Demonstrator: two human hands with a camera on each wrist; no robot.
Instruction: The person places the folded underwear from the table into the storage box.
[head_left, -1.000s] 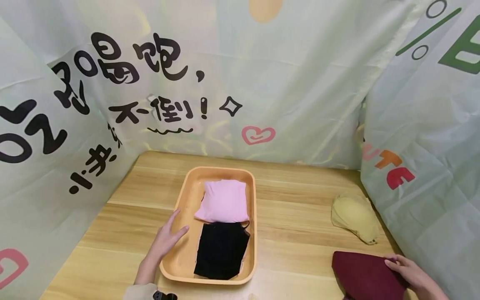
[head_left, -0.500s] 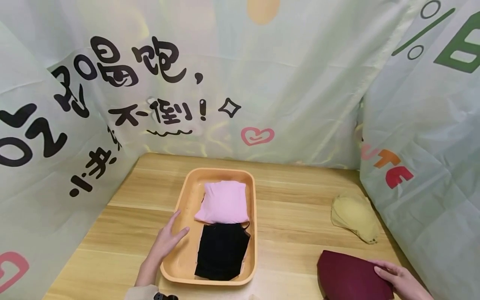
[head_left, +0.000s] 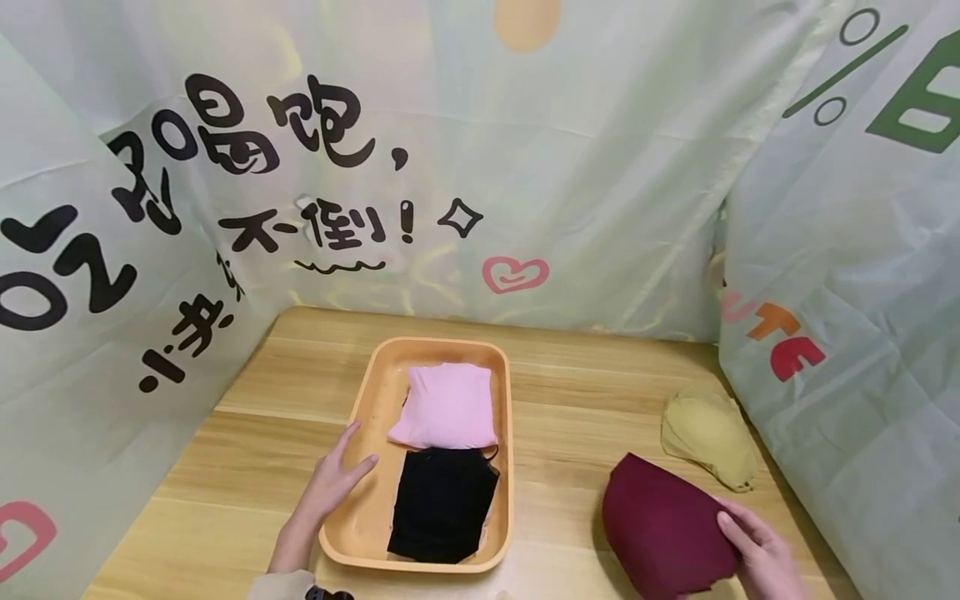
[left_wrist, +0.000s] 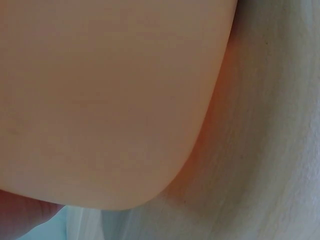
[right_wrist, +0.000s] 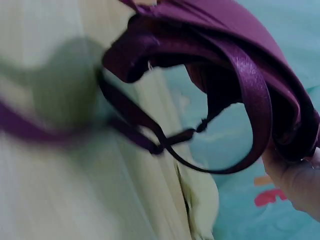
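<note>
My right hand point(head_left: 765, 550) pinches the edge of a maroon bra point(head_left: 667, 525), thumb on top, holding it a little above the table. In the right wrist view, the loose straps of the maroon bra point(right_wrist: 252, 100) hang down in loops. My left hand point(head_left: 333, 483) rests at the left rim of an orange tray point(head_left: 420, 564), its thumb and index finger spread and fairly straight; its other fingers are hidden. Inside the tray lie a folded pink garment point(head_left: 446, 408) and, nearer me, a folded black garment point(head_left: 442, 504). The tray's smooth side point(left_wrist: 110, 100) fills most of the left wrist view.
A yellow bra point(head_left: 708, 437) lies at the right side of the wooden table point(head_left: 577, 400), beyond my right hand. Printed cloth curtains point(head_left: 600, 183) enclose the table at the back and both sides.
My right hand has moved left and slightly up with the maroon bra, which now sits nearer the tray and tilts more. The left hand and the tray have stayed in place.
</note>
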